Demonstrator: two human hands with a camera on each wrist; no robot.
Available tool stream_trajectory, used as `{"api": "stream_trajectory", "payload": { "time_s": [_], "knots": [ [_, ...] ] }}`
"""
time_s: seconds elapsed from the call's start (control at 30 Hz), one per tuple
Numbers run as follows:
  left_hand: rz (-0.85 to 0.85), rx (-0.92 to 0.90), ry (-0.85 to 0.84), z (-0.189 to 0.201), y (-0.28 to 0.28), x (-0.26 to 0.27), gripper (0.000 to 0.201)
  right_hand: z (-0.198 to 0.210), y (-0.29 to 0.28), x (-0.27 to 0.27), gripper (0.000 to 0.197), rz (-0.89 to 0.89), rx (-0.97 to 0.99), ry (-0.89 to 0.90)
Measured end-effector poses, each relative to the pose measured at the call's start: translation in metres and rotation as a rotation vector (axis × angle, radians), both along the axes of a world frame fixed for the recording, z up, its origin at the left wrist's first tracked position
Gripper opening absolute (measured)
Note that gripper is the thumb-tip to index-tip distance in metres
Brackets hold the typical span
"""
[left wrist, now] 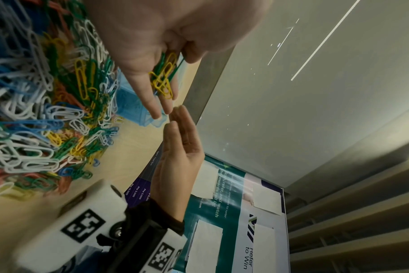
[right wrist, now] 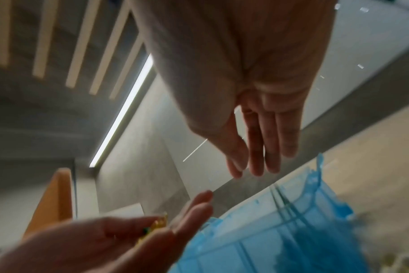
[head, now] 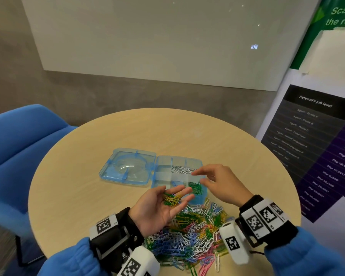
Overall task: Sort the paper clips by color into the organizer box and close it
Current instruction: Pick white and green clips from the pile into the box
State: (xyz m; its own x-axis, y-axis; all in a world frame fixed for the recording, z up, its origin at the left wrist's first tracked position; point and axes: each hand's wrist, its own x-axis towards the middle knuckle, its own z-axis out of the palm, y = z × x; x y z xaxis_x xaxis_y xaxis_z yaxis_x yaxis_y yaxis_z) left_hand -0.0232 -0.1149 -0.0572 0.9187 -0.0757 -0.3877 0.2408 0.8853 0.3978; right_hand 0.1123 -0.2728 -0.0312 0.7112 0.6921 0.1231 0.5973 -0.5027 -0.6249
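Left grip: the left hand (head: 157, 209) lay palm up, fingers spread and relaxed, with a small bunch of yellow and green clips (head: 170, 199) resting on its fingers, just above the surface.
Right grip: the right hand (head: 220, 183) hovered with straight, loosely spread fingers and pinched nothing; its fingertips (head: 195, 172) pointed toward 9 o'clock over the organizer box.
Organizer box: the blue organizer box (head: 161, 167) sat near the centre of the surface, at 12 o'clock from both hands, with white clips (head: 182, 169) in one far compartment and green clips (head: 196, 188) in a near right one.
Lid: the lid (head: 127, 166) lay folded flat at 9 o'clock from the box.
Loose pile: mixed paper clips (head: 191, 234) lay heaped at 6 o'clock from the box, between the wrists.
Surface: a round, pale wooden surface (head: 78, 176) carried everything.
Surroundings: a blue chair (head: 18, 140) stood at 9 o'clock.
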Motion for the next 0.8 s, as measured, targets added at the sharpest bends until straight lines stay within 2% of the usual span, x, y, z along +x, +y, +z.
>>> {"api": "stream_trajectory", "payload": {
  "time_s": [0.03, 0.17, 0.23, 0.47, 0.67, 0.8],
  "knots": [
    [-0.002, 0.021, 0.000, 0.000, 0.000, 0.000, 0.049, -0.001, 0.000, -0.002, 0.023, 0.017, -0.053, -0.056],
    [-0.009, 0.041, -0.006, 0.002, 0.001, -0.001, 0.055, 0.000, 0.004, -0.016, 0.018, 0.075, 0.026, -0.090],
    [-0.004, 0.057, 0.001, 0.003, 0.002, -0.001, 0.055, 0.001, 0.006, -0.014, 0.020, 0.091, -0.003, -0.140],
    [0.074, 0.153, 0.036, 0.011, 0.014, -0.003, 0.052, -0.011, 0.022, 0.021, 0.037, 0.116, -0.491, -0.216],
    [0.112, 0.170, 0.019, 0.021, 0.020, -0.006, 0.049, -0.009, 0.030, 0.019, 0.039, 0.287, -0.679, -0.217],
    [0.113, 0.179, 0.022, 0.023, 0.019, -0.005, 0.047, -0.007, 0.029, 0.021, 0.033, 0.288, -0.726, -0.199]
  ]
}}
